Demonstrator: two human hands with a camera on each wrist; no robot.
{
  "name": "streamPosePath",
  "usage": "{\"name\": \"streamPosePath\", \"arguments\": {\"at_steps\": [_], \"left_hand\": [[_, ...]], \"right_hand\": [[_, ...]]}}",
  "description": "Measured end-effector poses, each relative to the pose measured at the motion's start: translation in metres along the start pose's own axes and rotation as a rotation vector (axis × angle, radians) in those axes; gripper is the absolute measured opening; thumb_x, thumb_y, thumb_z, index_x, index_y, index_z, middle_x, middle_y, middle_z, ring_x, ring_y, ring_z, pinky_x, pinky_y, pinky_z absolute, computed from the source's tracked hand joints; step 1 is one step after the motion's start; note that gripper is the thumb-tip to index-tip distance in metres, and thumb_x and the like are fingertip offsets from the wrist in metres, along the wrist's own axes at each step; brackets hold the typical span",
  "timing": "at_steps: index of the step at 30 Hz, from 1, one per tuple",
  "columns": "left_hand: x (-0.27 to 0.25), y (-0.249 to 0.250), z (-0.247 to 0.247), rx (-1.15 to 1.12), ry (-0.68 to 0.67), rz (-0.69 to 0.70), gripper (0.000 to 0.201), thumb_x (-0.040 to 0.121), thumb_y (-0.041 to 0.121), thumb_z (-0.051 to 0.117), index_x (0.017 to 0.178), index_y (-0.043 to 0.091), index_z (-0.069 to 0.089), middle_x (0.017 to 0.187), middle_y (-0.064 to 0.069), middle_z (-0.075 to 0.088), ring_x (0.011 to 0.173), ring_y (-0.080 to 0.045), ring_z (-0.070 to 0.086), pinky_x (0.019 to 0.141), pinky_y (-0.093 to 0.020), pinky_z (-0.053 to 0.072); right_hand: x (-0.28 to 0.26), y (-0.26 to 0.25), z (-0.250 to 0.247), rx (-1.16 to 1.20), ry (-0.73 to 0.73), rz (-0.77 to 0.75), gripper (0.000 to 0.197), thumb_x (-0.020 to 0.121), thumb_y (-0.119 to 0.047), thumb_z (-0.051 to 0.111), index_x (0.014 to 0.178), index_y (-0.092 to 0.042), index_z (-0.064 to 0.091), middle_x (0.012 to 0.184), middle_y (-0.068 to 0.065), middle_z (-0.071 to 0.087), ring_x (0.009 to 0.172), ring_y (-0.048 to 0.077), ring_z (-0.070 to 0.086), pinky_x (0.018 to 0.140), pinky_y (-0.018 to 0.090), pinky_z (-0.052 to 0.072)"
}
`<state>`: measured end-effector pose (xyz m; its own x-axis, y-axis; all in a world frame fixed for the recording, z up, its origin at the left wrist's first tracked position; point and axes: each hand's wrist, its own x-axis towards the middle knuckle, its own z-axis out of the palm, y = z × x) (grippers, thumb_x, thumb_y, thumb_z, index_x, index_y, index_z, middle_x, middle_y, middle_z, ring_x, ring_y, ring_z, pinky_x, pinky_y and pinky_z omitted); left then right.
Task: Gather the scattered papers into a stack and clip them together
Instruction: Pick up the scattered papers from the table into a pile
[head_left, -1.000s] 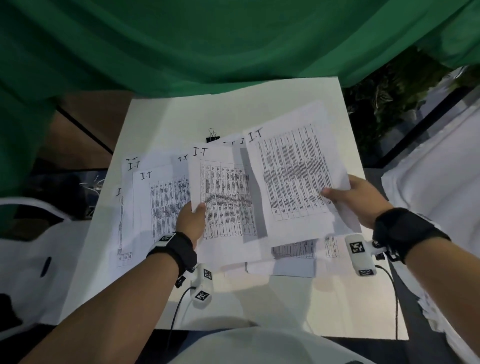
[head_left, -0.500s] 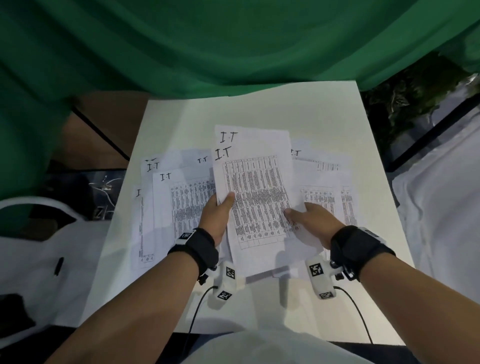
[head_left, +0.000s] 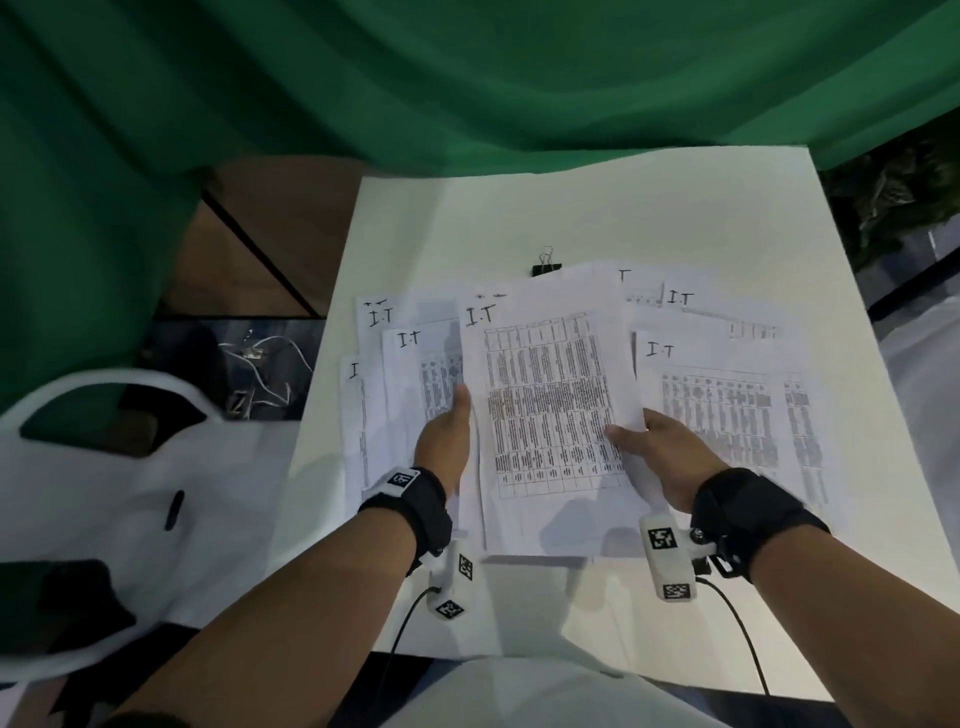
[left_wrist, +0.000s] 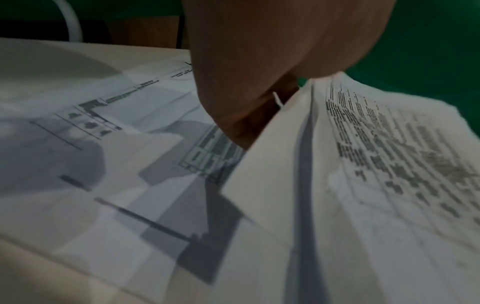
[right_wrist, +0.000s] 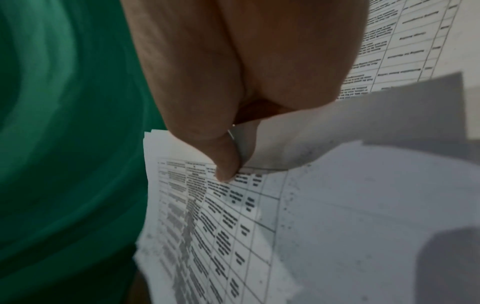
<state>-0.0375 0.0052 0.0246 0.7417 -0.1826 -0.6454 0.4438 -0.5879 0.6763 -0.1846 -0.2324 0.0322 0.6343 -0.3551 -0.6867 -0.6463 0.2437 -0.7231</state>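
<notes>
I hold a small stack of printed sheets (head_left: 550, 410) above the white table (head_left: 519, 223), each sheet marked "I.T" at the top. My left hand (head_left: 448, 434) grips the stack's left edge (left_wrist: 306, 156). My right hand (head_left: 657, 441) pinches its right edge, thumb (right_wrist: 226, 164) on top of the printed table (right_wrist: 207, 226). Loose sheets (head_left: 400, 374) lie spread on the table to the left, and more loose sheets (head_left: 727, 395) lie to the right. A black binder clip (head_left: 546, 267) sits on the table just beyond the papers.
A green cloth (head_left: 467, 78) hangs behind the table. A white chair (head_left: 104, 467) stands at the left, with cables (head_left: 260, 374) on the floor beside it. White fabric (head_left: 930, 374) lies off the table's right edge.
One second ago each hand held separate sheets apart. The right hand's sheet has been brought left onto the left hand's, and both hands now hold one stack; the stack has since lowered a little, uncovering the clip.
</notes>
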Motion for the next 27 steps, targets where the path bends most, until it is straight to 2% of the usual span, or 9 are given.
{"name": "streamPosePath", "arguments": {"at_steps": [1, 4, 7, 12, 15, 17, 19, 23, 27], "left_hand": [[0.005, -0.008, -0.007, 0.037, 0.055, -0.029, 0.066, 0.094, 0.082, 0.031, 0.086, 0.023, 0.061, 0.097, -0.004, 0.066, 0.091, -0.024, 0.065, 0.1, -0.039, 0.049], [0.018, -0.034, -0.03, 0.305, 0.226, -0.148, 0.068, 0.086, 0.069, 0.065, 0.127, 0.015, 0.056, 0.134, -0.014, 0.049, 0.116, -0.036, 0.061, 0.101, -0.049, 0.053], [0.027, -0.053, -0.04, 0.338, 0.197, -0.204, 0.082, 0.081, 0.055, 0.081, 0.14, 0.012, 0.045, 0.142, -0.013, 0.044, 0.124, -0.037, 0.057, 0.1, -0.045, 0.052], [0.034, -0.057, -0.05, 0.224, 0.164, -0.124, 0.035, 0.096, 0.029, 0.072, 0.119, 0.015, 0.05, 0.095, 0.002, 0.056, 0.073, -0.013, 0.054, 0.07, -0.025, 0.042], [0.04, -0.062, -0.059, 0.191, 0.151, -0.083, 0.007, 0.102, 0.021, 0.056, 0.097, 0.018, 0.053, 0.081, 0.003, 0.049, 0.08, -0.024, 0.051, 0.073, -0.029, 0.038], [0.039, -0.057, -0.068, 0.105, 0.153, -0.042, 0.03, 0.104, 0.018, 0.051, 0.133, 0.016, 0.06, 0.096, 0.009, 0.054, 0.085, -0.021, 0.05, 0.075, -0.027, 0.037], [0.04, -0.052, -0.082, -0.021, 0.18, -0.015, 0.053, 0.104, 0.017, 0.05, 0.156, 0.015, 0.044, 0.124, 0.006, 0.059, 0.08, -0.018, 0.055, 0.07, -0.023, 0.041], [0.05, -0.05, -0.118, -0.139, 0.24, 0.084, 0.036, 0.092, 0.019, 0.049, 0.124, 0.025, 0.065, 0.102, -0.004, 0.073, 0.097, -0.039, 0.071, 0.084, -0.044, 0.06], [0.043, -0.035, -0.154, -0.225, 0.315, 0.187, 0.021, 0.099, 0.026, 0.055, 0.115, 0.02, 0.068, 0.106, 0.002, 0.073, 0.1, -0.025, 0.069, 0.09, -0.036, 0.054]], "right_hand": [[0.002, 0.002, 0.005, -0.02, 0.014, -0.002, 0.039, 0.099, -0.026, 0.072, 0.134, -0.009, 0.066, 0.124, 0.007, 0.074, 0.118, 0.03, 0.066, 0.104, 0.044, 0.049], [0.002, 0.004, 0.017, -0.045, 0.011, 0.009, 0.039, 0.099, -0.027, 0.072, 0.134, -0.011, 0.066, 0.126, 0.009, 0.073, 0.118, 0.031, 0.066, 0.101, 0.044, 0.049], [-0.001, 0.003, 0.022, -0.04, 0.03, 0.009, 0.035, 0.099, -0.021, 0.071, 0.132, -0.009, 0.067, 0.127, 0.013, 0.073, 0.121, 0.036, 0.066, 0.093, 0.04, 0.052], [-0.006, 0.0, 0.026, -0.036, 0.044, 0.021, 0.038, 0.1, -0.022, 0.071, 0.136, -0.009, 0.065, 0.129, 0.013, 0.072, 0.122, 0.035, 0.064, 0.082, 0.034, 0.051], [-0.005, -0.003, 0.028, -0.035, 0.062, 0.016, 0.042, 0.099, -0.022, 0.071, 0.139, -0.009, 0.064, 0.13, 0.012, 0.072, 0.123, 0.034, 0.064, 0.094, 0.041, 0.049], [-0.005, -0.005, 0.029, -0.033, 0.066, 0.009, 0.044, 0.1, -0.022, 0.071, 0.141, -0.009, 0.062, 0.131, 0.01, 0.071, 0.125, 0.032, 0.063, 0.1, 0.042, 0.045], [-0.005, -0.008, 0.029, -0.027, 0.068, 0.009, 0.046, 0.1, -0.022, 0.071, 0.143, -0.009, 0.061, 0.133, 0.008, 0.071, 0.126, 0.031, 0.062, 0.102, 0.042, 0.044], [-0.003, -0.011, 0.033, -0.022, 0.111, 0.008, 0.044, 0.1, -0.022, 0.071, 0.141, -0.01, 0.062, 0.131, 0.008, 0.071, 0.124, 0.031, 0.063, 0.105, 0.045, 0.045], [-0.004, -0.016, 0.037, -0.022, 0.189, -0.005, 0.034, 0.102, -0.019, 0.067, 0.135, -0.011, 0.063, 0.112, 0.001, 0.072, 0.108, 0.025, 0.063, 0.098, 0.043, 0.044]]}}
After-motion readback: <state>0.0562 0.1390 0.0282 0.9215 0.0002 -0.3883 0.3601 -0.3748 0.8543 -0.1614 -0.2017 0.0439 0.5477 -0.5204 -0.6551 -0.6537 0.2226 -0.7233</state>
